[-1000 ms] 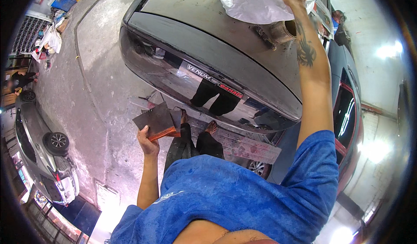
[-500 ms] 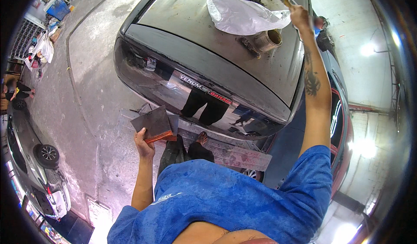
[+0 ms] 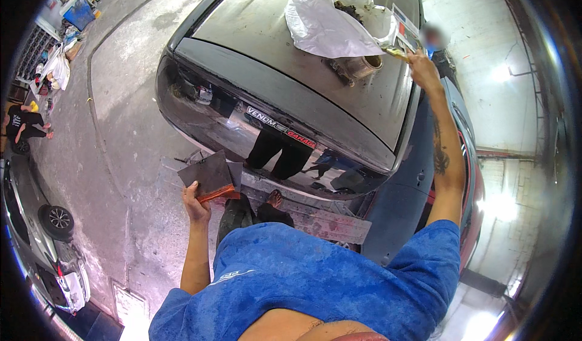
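My left hand [image 3: 197, 207] is closed on a pair of flat, dark putty spreaders [image 3: 207, 174] with an orange edge, held low in front of the car's rear. My right hand [image 3: 423, 72] reaches far forward, closed on a narrow yellowish stick-like tool [image 3: 395, 53]; its tip points left, by the edge of the white plastic bag [image 3: 324, 28]. The bag lies on the car's dusty boot lid [image 3: 254, 31] and gapes over dark lumpy material [image 3: 348, 12]. Just below it, a brownish open-ended can [image 3: 365, 67] lies on its side, partly covered by the bag.
A printed sheet [image 3: 405, 25] lies beside the bag. The dark rear bumper [image 3: 233, 125] overhangs a low plank platform [image 3: 321, 215] by my feet. Another car [image 3: 403, 171] stands close on the right. At far left are a grey car [image 3: 36, 232] and a person [image 3: 25, 124].
My right hand has moved down toward me, drawing the tool from over the bag's opening to its right edge. The bag's near edge has shifted over the can. My left hand keeps the spreaders.
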The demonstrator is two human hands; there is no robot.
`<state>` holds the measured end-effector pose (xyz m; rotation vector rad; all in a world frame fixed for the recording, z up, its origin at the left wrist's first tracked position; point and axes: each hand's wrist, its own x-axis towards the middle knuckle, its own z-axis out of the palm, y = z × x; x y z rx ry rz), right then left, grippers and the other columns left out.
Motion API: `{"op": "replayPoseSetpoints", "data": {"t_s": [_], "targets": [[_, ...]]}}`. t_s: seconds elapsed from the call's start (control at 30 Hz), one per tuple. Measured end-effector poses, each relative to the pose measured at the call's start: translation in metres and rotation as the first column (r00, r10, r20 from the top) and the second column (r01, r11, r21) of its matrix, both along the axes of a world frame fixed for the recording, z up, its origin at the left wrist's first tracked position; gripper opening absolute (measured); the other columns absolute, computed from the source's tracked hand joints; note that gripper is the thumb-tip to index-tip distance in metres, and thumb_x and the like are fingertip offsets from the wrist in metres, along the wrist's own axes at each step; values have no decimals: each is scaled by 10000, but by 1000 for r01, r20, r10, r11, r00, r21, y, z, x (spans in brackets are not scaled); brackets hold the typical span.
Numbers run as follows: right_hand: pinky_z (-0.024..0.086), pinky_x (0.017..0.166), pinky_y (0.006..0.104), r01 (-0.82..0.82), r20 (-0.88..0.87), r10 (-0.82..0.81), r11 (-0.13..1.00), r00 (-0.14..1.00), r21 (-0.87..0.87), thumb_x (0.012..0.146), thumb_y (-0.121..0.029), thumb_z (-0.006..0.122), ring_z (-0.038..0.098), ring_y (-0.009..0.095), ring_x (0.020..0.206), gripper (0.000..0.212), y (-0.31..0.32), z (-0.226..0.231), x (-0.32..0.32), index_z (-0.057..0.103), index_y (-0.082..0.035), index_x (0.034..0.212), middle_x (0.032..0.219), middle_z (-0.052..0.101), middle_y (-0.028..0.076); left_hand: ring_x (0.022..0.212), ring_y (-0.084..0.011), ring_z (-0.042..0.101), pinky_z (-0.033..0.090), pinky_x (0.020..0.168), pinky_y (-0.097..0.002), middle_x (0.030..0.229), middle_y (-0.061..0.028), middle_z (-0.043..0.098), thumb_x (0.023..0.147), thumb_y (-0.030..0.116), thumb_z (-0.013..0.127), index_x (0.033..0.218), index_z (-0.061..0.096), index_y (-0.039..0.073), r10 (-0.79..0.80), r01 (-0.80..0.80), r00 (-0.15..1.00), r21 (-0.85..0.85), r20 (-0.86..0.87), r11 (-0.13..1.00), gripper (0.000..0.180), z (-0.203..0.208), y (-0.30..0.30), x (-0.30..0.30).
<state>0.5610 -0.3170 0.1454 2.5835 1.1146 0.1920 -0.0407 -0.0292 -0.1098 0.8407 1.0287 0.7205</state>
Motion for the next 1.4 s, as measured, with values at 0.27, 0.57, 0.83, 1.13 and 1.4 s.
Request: {"op": "replayPoseSetpoints", "data": {"t_s": [0.27, 0.57, 0.83, 1.13, 1.4], "targets": [[487, 803, 452, -44, 99, 22, 973, 995, 227, 854, -134, 559, 615, 395, 889, 208, 19, 59, 37, 657, -11, 990, 923, 637, 222, 795, -125, 603, 501, 694, -239, 873, -24, 609, 856, 90, 580, 916, 579, 80, 54, 1, 976, -253, 213, 968, 61, 10, 0, 11], [462, 552, 277, 465, -599, -8, 640, 800, 612, 901, -217, 604, 591, 110, 613, 253, 50, 24, 51, 673, 20, 953, 769, 681, 83, 865, -142, 583, 495, 736, -237, 963, -45, 575, 855, 80, 583, 986, 580, 53, 27, 5, 981, -169, 191, 986, 134, -20, 1, -7], [416, 470, 195, 715, -754, 262, 242, 603, 656, 927, -182, 599, 536, 59, 566, 202, 32, -21, 37, 658, -30, 1047, 788, 652, 26, 837, -133, 591, 499, 723, -237, 911, -35, 601, 849, 80, 587, 955, 574, 72, 77, -33, 983, -254, 166, 967, 107, 2, -5, 8], [518, 668, 366, -203, 282, 11, 723, 959, 660, 799, -158, 737, 650, 265, 789, 442, 52, -40, 14, 621, -28, 1205, 896, 631, 133, 783, -115, 604, 496, 702, -231, 863, -14, 611, 840, 54, 594, 906, 565, 96, 55, 1, 968, -222, 246, 975, 84, 23, -18, 28], [465, 755, 390, -26, 71, -30, 735, 997, 677, 855, -249, 679, 569, 310, 859, 329, 64, -60, -8, 663, 6, 1063, 954, 529, 163, 781, -127, 609, 502, 737, -242, 897, -30, 626, 839, 61, 581, 908, 578, 76, 46, 7, 973, -225, 228, 974, 71, 35, -21, 32]]}}
